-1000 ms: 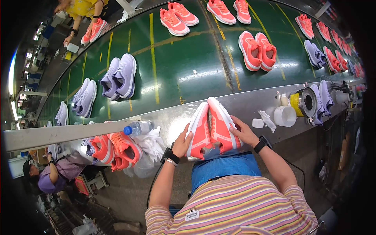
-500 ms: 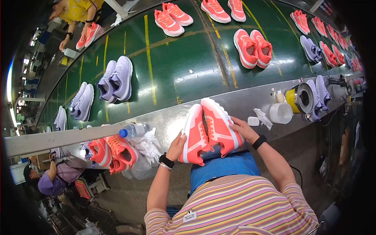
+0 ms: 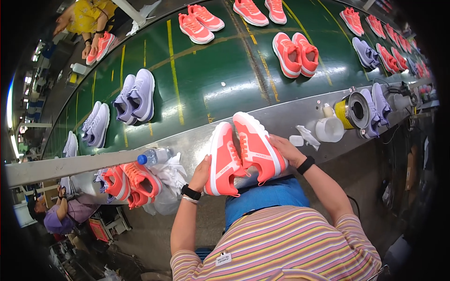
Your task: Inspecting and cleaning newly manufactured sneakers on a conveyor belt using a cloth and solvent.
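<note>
Between my hands a pair of coral sneakers with white soles is held toes up and soles outward, over the edge of the metal ledge. My left hand (image 3: 201, 175) is closed on the sole side of the left sneaker (image 3: 223, 161). Around the outer side of the right sneaker (image 3: 257, 149) my right hand (image 3: 287, 151) is wrapped, its thumb near the sole. The two toes lean together, and the uppers face each other. My palms are partly hidden behind the shoes.
Beyond the metal ledge (image 3: 197, 136) runs a green conveyor belt (image 3: 197, 70) with coral and lilac sneakers (image 3: 136, 96). A blue-capped bottle (image 3: 154, 156), white paper (image 3: 171, 171) and more coral sneakers (image 3: 145, 180) lie left. A white tub (image 3: 329, 129) and yellow can (image 3: 347, 114) stand right. Co-workers are at far left.
The pair in my hands has shifted slightly left and up, tilting a little. The far co-worker's hands have come together at a coral sneaker. The whole view has shifted a little.
</note>
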`<state>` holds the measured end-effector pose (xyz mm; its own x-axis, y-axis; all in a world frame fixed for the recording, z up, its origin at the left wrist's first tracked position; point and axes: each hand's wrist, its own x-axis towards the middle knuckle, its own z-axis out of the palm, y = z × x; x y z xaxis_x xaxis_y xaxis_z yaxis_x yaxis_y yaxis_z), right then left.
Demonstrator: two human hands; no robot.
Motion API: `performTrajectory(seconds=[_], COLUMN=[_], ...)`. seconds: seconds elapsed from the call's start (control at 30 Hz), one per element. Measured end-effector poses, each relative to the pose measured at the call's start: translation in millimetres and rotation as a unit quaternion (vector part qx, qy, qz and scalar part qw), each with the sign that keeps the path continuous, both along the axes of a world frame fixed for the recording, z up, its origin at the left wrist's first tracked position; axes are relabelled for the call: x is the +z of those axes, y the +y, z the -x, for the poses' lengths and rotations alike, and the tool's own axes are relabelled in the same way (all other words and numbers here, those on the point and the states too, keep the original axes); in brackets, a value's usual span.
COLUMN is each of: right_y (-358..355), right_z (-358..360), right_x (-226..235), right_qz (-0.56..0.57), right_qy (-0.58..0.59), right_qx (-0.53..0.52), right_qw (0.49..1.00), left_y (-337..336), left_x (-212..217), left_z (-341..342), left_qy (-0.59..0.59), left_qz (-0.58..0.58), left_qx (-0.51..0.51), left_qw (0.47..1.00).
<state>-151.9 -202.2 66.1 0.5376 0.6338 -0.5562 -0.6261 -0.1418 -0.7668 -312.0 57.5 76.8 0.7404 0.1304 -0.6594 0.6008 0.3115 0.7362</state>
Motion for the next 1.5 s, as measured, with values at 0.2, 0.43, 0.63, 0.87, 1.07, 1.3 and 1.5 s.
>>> performTrajectory(seconds=[0.2, 0.43, 0.63, 0.87, 1.07, 1.3, 1.5], right_y=[2, 16, 32, 54, 82, 102, 121], right_z=[-4, -13, -18, -24, -29, -48, -91], right_x=[9, 26, 24, 18, 59, 74, 20], right_qz=[0.004, -0.031, -0.118, -0.187, -0.199, -0.223, -0.303], right_qy=[0.029, 0.083, 0.143, 0.232, 0.341, 0.356, 0.314], right_qx=[-0.047, -0.129, -0.170, -0.275, -0.295, -0.295, -0.242], right_qw=[0.998, 0.988, 0.968, 0.914, 0.870, 0.858, 0.867], left_y=[-5, -3, 8, -17, -16, -3, 16], left_x=[19, 24, 6, 30, 29, 37, 16], left_z=[-9, -22, -27, -64, -89, -109, -152], left_qy=[0.042, 0.015, -0.059, -0.059, -0.042, -0.051, -0.156], left_qz=[0.007, 0.095, 0.193, 0.298, 0.373, 0.389, 0.396], left_qx=[0.078, 0.161, 0.220, 0.270, 0.310, 0.287, 0.262], left_qw=[0.996, 0.982, 0.954, 0.914, 0.873, 0.874, 0.866])
